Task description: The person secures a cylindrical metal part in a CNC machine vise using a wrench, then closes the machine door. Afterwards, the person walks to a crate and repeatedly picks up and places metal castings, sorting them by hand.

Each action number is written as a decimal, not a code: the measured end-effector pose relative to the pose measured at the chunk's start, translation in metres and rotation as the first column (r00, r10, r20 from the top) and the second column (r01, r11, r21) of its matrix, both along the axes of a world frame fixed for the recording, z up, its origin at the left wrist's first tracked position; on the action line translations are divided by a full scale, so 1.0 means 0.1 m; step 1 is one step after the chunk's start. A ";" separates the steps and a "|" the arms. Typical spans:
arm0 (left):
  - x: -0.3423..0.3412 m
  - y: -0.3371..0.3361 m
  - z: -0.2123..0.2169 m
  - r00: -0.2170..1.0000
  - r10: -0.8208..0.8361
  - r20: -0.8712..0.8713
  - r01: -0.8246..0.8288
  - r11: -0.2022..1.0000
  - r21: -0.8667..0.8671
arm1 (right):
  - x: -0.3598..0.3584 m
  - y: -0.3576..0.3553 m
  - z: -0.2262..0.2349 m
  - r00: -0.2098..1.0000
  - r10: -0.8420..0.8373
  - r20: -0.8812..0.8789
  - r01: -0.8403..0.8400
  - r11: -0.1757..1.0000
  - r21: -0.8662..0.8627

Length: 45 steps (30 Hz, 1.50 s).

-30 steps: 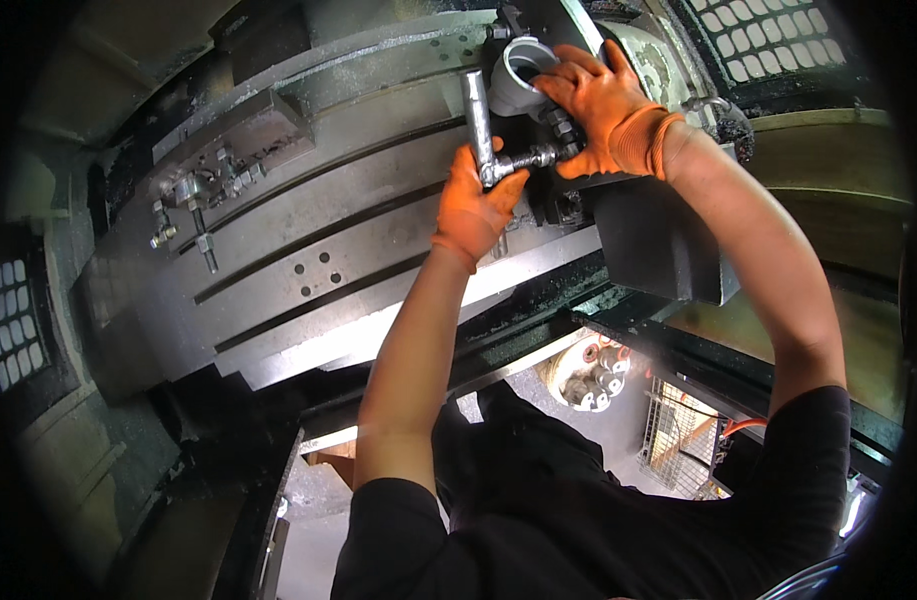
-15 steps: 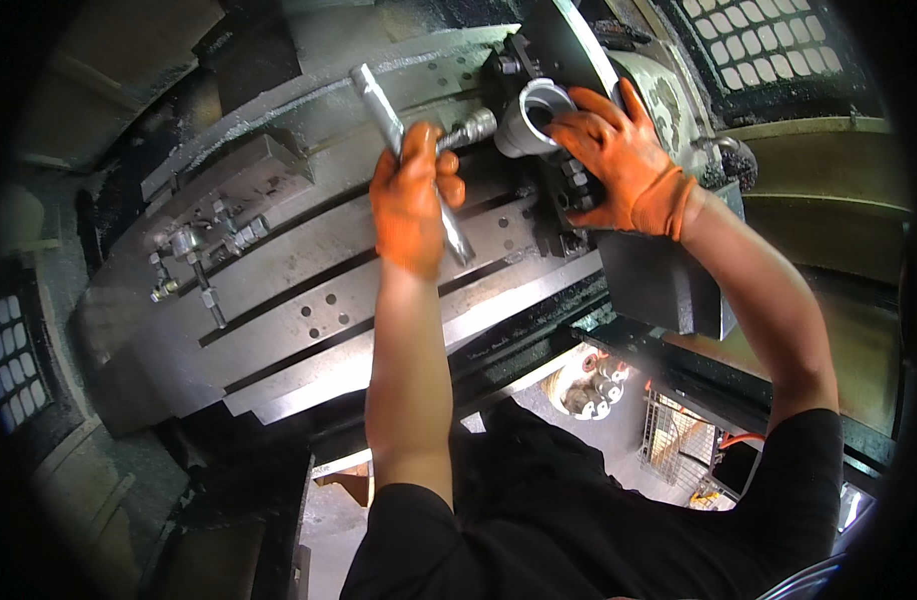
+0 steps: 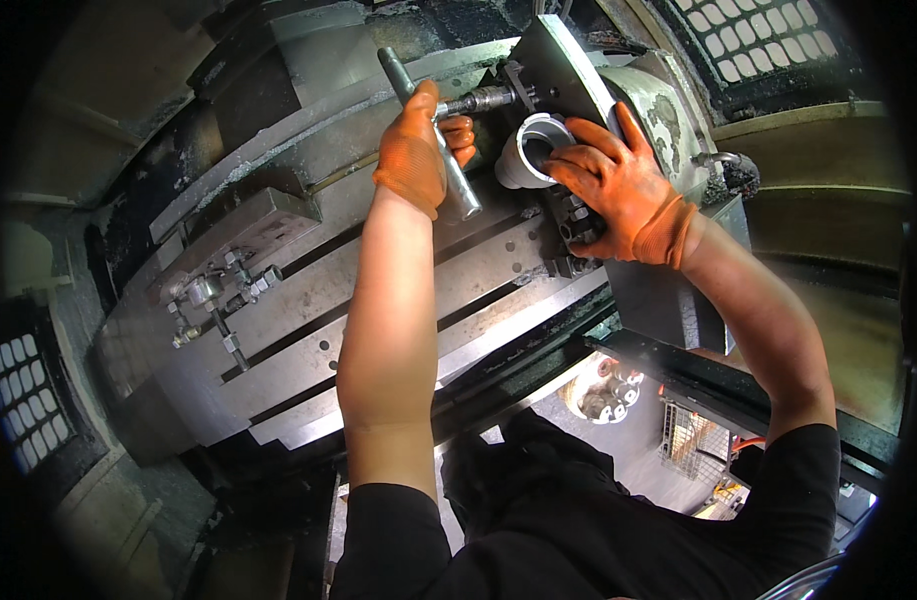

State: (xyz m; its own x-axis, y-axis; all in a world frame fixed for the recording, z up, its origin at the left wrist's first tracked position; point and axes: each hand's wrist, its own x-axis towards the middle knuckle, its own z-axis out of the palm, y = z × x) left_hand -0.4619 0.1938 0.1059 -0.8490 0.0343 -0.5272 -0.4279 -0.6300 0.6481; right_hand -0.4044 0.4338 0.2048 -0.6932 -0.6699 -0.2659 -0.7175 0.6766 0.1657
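Note:
My left hand (image 3: 415,150), in an orange glove, is closed around a T-handle socket wrench (image 3: 460,185). The wrench's socket end (image 3: 483,98) points right and meets the clamp hardware (image 3: 520,88) beside an upright steel plate (image 3: 563,65). Lower down, a hollow grey metal cylinder (image 3: 514,170) with a stepped rim sits against the fixture, its open mouth tilted up. The gloved fingers of my right hand (image 3: 626,195) grip its right side, and the thumb reaches down by a bolt with nuts (image 3: 578,215). My palm hides part of the fixture.
Below lies a slotted machine table (image 3: 378,335). On its left stand a steel block (image 3: 268,225) and several clamp bolts and nuts (image 3: 213,295). A round machine housing (image 3: 668,110) is at the right. Past the front edge are a wire basket (image 3: 690,440) and several round parts (image 3: 608,395).
My left hand has carried the wrench up and right, bringing its socket from beside the cylinder to the clamp hardware at the plate. My right hand keeps its grip on the cylinder. The view has shifted slightly.

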 end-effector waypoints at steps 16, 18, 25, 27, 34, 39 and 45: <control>-0.08 0.25 -0.28 0.971 -0.063 -0.230 -0.034 0.918 -0.395 | 0.02 0.10 -0.07 0.999 0.032 -0.031 -0.035 0.995 -0.096; -0.17 0.22 -0.78 0.887 -0.044 -0.459 -0.213 0.844 -0.493 | 0.01 0.03 -0.05 0.999 0.031 -0.035 -0.034 0.993 -0.109; -0.24 0.18 -0.95 0.766 -0.073 -0.639 -0.500 0.559 -0.662 | 0.01 0.01 -0.03 0.998 0.039 -0.054 -0.041 0.999 -0.035; -0.23 0.14 -0.96 0.779 0.029 -0.626 -0.456 0.711 -0.535 | 0.02 0.02 -0.06 0.997 0.046 -0.069 -0.048 0.998 -0.036; 0.12 0.00 -0.31 0.959 0.193 -0.207 -0.235 0.950 -0.205 | 0.02 0.03 -0.01 0.997 0.034 -0.068 -0.034 0.999 -0.002; -0.01 0.15 0.09 0.998 0.061 0.026 -0.051 0.959 -0.280 | 0.04 0.03 -0.01 0.997 0.035 -0.075 -0.032 0.999 0.043; -0.12 0.22 0.10 0.990 0.010 0.139 0.043 0.925 -0.379 | 0.06 0.03 0.01 0.998 0.022 -0.060 -0.018 0.997 0.073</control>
State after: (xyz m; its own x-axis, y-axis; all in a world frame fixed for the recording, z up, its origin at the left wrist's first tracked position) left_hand -0.4738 0.2161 0.1162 -0.7697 -0.1779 -0.6132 -0.5367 -0.3400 0.7723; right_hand -0.3981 0.4364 0.2060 -0.6962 -0.6641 -0.2724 -0.7178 0.6470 0.2573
